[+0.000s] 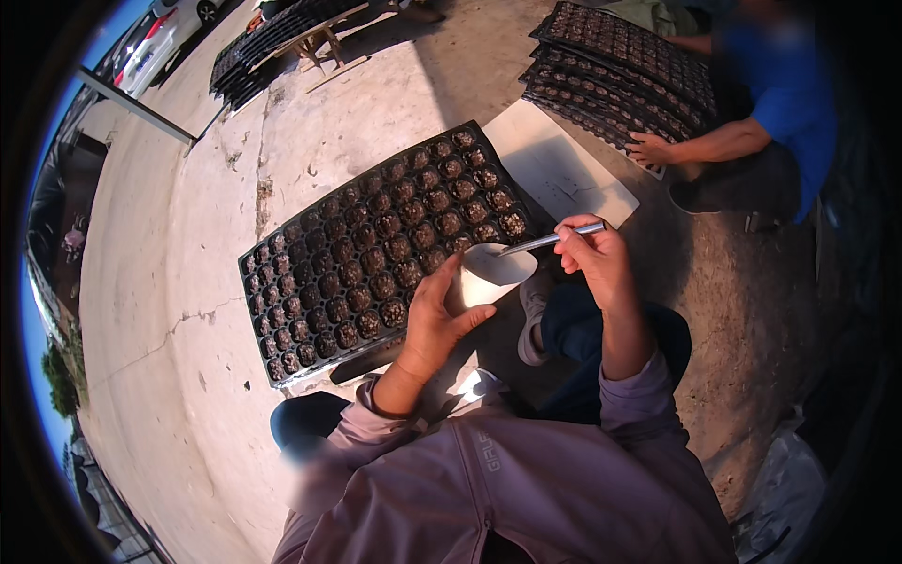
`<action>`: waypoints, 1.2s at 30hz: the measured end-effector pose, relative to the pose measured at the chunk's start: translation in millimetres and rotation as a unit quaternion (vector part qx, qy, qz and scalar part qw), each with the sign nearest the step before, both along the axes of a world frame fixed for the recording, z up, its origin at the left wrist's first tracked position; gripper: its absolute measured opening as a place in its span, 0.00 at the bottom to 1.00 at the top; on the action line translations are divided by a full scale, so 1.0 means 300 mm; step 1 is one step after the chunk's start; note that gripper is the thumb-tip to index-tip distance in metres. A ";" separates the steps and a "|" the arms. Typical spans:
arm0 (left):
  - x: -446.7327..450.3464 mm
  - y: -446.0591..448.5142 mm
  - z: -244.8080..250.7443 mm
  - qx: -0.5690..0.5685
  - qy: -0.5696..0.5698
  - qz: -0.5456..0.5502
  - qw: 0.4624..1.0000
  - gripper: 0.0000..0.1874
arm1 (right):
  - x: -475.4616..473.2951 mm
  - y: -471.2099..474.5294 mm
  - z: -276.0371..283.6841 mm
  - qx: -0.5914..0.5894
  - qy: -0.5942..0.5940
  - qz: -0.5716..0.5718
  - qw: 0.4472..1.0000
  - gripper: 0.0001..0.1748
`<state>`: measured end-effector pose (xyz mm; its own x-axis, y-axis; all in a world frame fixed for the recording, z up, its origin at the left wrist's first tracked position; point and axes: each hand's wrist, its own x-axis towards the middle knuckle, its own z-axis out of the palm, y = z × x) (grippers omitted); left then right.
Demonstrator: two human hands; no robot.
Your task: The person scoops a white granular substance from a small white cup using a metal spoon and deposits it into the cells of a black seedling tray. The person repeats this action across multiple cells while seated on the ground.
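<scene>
My left hand (433, 321) is wrapped around a white paper cup (486, 285), which tilts over the near right edge of a black plastic seedling tray (352, 247). Between the fingers of my right hand (595, 261) is a slim metal tool (546, 240), perhaps tweezers or a narrow spoon. Its tip dips inside the cup's mouth. What lies at the bottom of the cup is too small to make out. Dark soil fills the tray's cells, and paler grains top those along the left end and the near and right edges.
At upper right a person in a blue shirt (796, 120) touches a stack of filled seedling trays (620, 77). A pale flat board (564, 162) lies beside my tray. More stacked trays (275, 42) and a wooden stand (317, 49) are farther back. A white car (165, 42) is parked upper left.
</scene>
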<state>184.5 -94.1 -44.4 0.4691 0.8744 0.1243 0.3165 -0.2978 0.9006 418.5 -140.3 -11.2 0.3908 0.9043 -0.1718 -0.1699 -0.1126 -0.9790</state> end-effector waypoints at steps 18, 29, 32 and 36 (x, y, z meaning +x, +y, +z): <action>-0.101 -0.028 -0.001 -0.044 -0.040 0.036 0.998 0.43 | -0.077 0.047 -0.001 -0.008 -0.007 0.036 0.999 0.08; -0.194 -0.043 0.002 -0.086 -0.072 0.061 0.992 0.43 | -0.172 0.094 -0.003 -0.004 0.007 0.069 0.998 0.09; -0.223 -0.049 0.001 -0.088 -0.060 0.067 0.992 0.43 | -0.169 0.075 0.021 -0.020 -0.001 0.145 0.989 0.08; -0.252 -0.062 0.044 -0.021 0.039 0.043 0.998 0.44 | -0.211 0.070 0.038 -0.024 0.015 0.244 0.969 0.08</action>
